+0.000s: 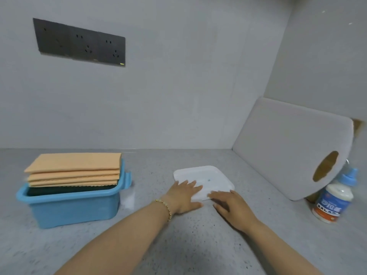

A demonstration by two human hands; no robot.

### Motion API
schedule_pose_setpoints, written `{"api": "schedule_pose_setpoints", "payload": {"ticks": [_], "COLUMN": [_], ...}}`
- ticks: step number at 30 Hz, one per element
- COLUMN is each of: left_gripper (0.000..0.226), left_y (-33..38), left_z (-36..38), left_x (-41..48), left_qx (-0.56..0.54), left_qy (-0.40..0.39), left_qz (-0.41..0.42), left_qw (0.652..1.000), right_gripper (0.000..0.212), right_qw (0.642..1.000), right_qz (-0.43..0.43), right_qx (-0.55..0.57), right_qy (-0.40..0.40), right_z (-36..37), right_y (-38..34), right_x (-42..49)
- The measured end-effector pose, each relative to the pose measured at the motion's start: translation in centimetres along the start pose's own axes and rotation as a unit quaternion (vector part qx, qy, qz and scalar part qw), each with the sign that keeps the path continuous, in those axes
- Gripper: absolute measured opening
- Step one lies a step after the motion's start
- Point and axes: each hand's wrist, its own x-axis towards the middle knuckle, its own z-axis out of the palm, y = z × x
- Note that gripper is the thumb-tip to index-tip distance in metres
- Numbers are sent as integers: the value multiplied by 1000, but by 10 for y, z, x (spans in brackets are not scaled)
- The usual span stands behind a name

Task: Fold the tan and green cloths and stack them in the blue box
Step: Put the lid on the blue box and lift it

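- Far left on the wall, you have a dark socket panel [79,42]; it plays no part in the work.
- Below it, on the left of the grey counter [178,245], sits the blue box [75,205]. A green cloth [71,190] lies inside as a dark band just under the rim, and the folded tan cloths [73,168] are stacked on top of it, standing well above the rim.
- Judging by that, your folding and stacking look done; what is in hand now seems to be the closing step.
- Near the middle, your left hand [183,196], with a beaded bracelet [165,208] at the wrist, lies flat with fingers spread on the near left edge of the white lid [206,179]. It presses rather than grips.
- Just right of it, your right hand [232,207] rests the same way on the lid's near right corner, fingers extended, nothing clasped.
- Next, you would need to curl your fingers under the lid's edge, lift it and carry it left to the box; the tall stack may keep it from seating, so press the cloths down first.
- Far right, a white board [278,143] leans on the wall, with a paper roll [327,155] and a blue-capped bottle [335,197] near it.
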Motion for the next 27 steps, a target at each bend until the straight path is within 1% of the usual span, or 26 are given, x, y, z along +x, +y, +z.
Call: {"api": "schedule_pose_setpoints", "payload": {"ticks": [2,4,6,8,9,10,12,13,15,18,19,21,23,25,27], "left_gripper": [63,60,56,51,48,44,36,31,27,34,38,46,51,54,57], "left_y": [3,6,6,3,0,-3,-7,-9,-14,-27,-35,-49,-65,-81,-97], "left_z": [2,-1,-8,-22,-33,-47,-73,-85,-107,-143,-154,-167,-173,-175,-177], "left_x": [-1,-5,-12,-22,-27,-33,-43,-48,-58,-79,-90,-106,-124,-140,-159], "left_qx": [35,71,79,34,8,-4,-12,-30,-111,-271,-328,-423,-472,-510,-573], "left_qy": [1,-7,-15,8,24,38,64,80,112,164,173,172,179,195,198], "left_qz": [10,22,38,49,51,56,77,85,94,86,67,8,-54,-104,-127], "left_qw": [999,997,996,998,998,998,995,993,983,945,926,889,862,831,785], "right_gripper": [37,43,54,60,58,51,33,28,22,18,18,26,31,30,27], "right_qw": [1000,1000,999,995,993,990,985,981,965,944,933,896,858,832,805], "right_qz": [-15,-10,31,88,110,121,120,119,122,112,107,107,103,107,119], "right_qx": [8,11,18,20,25,42,99,133,212,292,329,424,501,544,580], "right_qy": [-3,6,20,34,44,56,75,81,97,108,103,76,49,34,33], "right_z": [-4,-8,-13,-23,-29,-36,-51,-59,-77,-104,-111,-117,-116,-111,-104], "right_y": [2,5,10,14,16,15,7,0,-17,-52,-68,-96,-125,-153,-181], "right_x": [-8,-13,-18,-20,-20,-17,-10,-4,9,25,28,33,40,48,58]}}
